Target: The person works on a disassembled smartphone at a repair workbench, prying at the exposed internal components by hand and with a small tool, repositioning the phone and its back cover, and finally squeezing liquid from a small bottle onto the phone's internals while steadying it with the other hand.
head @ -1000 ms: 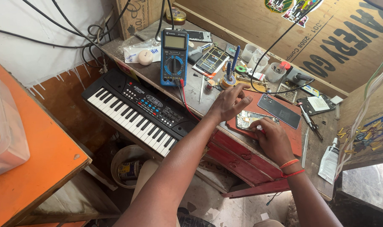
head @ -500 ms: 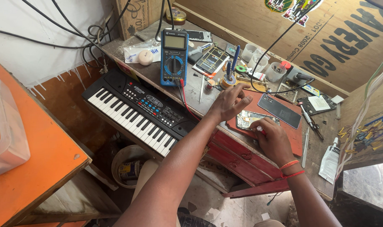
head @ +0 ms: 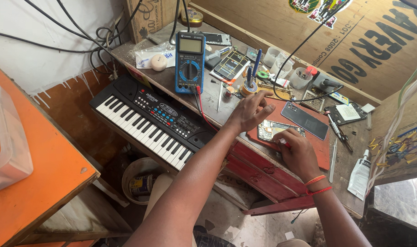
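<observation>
An opened phone with its circuit board bare [head: 276,129] lies on a red mat [head: 319,147] on the workbench. My left hand [head: 250,110] rests at the phone's left end, fingers curled, touching its edge. My right hand [head: 296,150] is closed on a small red-handled tool, its tip down on the phone's near edge. A dark phone back cover [head: 305,120] lies on the mat just beyond.
A blue multimeter [head: 189,61] stands behind a small black keyboard [head: 151,120]. Tweezers [head: 333,160], pliers [head: 338,130], a white glue tube [head: 359,173], plastic cups [head: 301,77] and cables crowd the bench. An orange table [head: 39,169] is at left, a bucket [head: 137,176] below.
My left hand has lifted slightly and its fingers have curled more over the phone's left end. My right hand stays on the phone with the tool.
</observation>
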Available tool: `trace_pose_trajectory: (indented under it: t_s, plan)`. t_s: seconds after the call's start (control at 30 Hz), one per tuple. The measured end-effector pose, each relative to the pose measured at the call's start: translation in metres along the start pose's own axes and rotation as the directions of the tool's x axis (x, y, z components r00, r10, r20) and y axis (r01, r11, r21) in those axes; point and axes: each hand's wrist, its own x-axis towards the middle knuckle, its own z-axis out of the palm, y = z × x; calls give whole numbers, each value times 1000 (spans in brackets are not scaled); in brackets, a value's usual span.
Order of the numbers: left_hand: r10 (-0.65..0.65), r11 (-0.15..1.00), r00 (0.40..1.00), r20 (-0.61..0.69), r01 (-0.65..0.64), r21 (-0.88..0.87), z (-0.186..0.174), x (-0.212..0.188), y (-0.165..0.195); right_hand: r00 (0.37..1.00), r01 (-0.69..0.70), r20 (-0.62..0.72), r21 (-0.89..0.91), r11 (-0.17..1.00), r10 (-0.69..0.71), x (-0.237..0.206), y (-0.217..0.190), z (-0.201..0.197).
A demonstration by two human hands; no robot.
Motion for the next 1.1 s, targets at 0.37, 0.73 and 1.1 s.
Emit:
trace_pose_trajectory:
  t_s: [0.37,0.73,1.1]
  plan:
    - [13,1000,1000,-12,-14,-19,-2,-1,2,999,-35,-15,23,999,35,0,2,-2]
    - [7,1000,1000,-1,-7,3,1,0,-1,1000,3,-24,24,1000,-2,-1,4,2]
    - [-7,1000,1000,10,7,12,-1,0,1,1000,7,-29,26,1000,-6,-2,5,1]
